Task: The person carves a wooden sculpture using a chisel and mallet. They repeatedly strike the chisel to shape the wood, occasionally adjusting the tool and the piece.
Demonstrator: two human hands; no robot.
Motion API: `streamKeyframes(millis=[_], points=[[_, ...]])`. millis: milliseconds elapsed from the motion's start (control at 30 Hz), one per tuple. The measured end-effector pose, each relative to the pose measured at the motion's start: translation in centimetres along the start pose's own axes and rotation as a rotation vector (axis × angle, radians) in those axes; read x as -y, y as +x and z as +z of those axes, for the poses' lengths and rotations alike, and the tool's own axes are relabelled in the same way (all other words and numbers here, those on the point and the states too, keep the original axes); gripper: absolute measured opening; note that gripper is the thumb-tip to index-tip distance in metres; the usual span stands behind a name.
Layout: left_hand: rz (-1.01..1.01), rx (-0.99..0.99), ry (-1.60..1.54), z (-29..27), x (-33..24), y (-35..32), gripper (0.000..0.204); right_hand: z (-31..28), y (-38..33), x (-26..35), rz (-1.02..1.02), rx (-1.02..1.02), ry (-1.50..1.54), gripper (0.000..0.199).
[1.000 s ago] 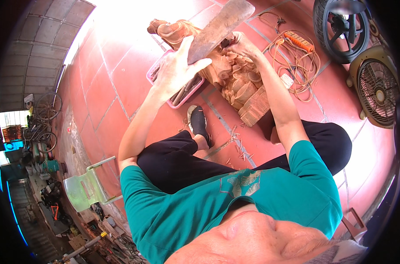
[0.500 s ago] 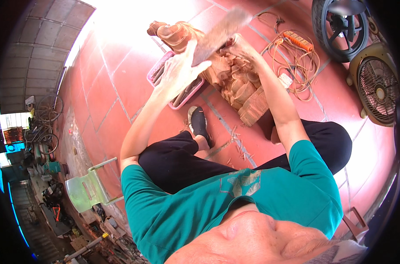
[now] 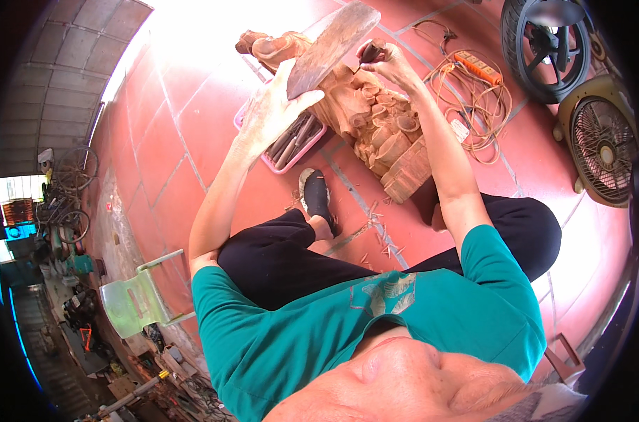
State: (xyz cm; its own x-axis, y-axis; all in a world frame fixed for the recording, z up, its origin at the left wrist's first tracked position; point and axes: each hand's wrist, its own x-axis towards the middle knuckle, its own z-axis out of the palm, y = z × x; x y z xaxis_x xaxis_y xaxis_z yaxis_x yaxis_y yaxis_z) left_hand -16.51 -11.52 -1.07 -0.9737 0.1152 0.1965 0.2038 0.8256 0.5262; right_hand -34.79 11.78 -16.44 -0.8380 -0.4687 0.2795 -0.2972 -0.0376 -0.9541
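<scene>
A carved wooden figure [image 3: 379,123] lies slantwise on the tiled floor in front of me, its blocky base toward my legs. My left hand [image 3: 263,119] grips a flat wooden board [image 3: 337,43] that slants up to the right over the carving. The thumb sticks out below it, and the other fingers are partly hidden behind the board. Between the fingers of my right hand [image 3: 398,69] is a chisel [image 3: 373,50] with a dark handle, its thin tip pointing down at the carving. Whether the tip touches the wood I cannot tell.
Under my left forearm stands a pink basket [image 3: 283,170] of dark-handled tools [image 3: 291,144]. An orange power strip [image 3: 478,67] and coiled cable lie to the right, beside a wheel [image 3: 546,49] and a fan [image 3: 604,141]. Wood chips [image 3: 386,243] litter the floor. A green chair [image 3: 133,302] stands left.
The board has swung left and slightly up, away from the right hand, with my left hand. The chisel handle, mostly hidden before, now shows upright above my right fingers.
</scene>
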Motion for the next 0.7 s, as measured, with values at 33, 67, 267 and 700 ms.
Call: streamKeyframes(millis=[33, 67, 267, 700], points=[[0.004, -0.001, -0.010, -0.1, -0.2, 0.0, 0.081, 0.0, 0.0, 0.1, -0.012, 0.011, 0.033, 0.025], [0.014, -0.008, -0.015, -0.1, -0.5, 0.0, 0.081, 0.1, -0.1, 0.2, -0.024, 0.022, 0.066, 0.024], [0.042, 0.005, 0.023, -0.3, -1.9, 0.0, 0.077, 0.6, -0.7, 0.9, 0.012, 0.048, 0.108, 0.024], [0.161, -0.088, -0.109, 0.2, -3.5, 0.1, 0.081, 1.1, -1.0, 1.2, 0.072, 0.060, -0.010, 0.021]])
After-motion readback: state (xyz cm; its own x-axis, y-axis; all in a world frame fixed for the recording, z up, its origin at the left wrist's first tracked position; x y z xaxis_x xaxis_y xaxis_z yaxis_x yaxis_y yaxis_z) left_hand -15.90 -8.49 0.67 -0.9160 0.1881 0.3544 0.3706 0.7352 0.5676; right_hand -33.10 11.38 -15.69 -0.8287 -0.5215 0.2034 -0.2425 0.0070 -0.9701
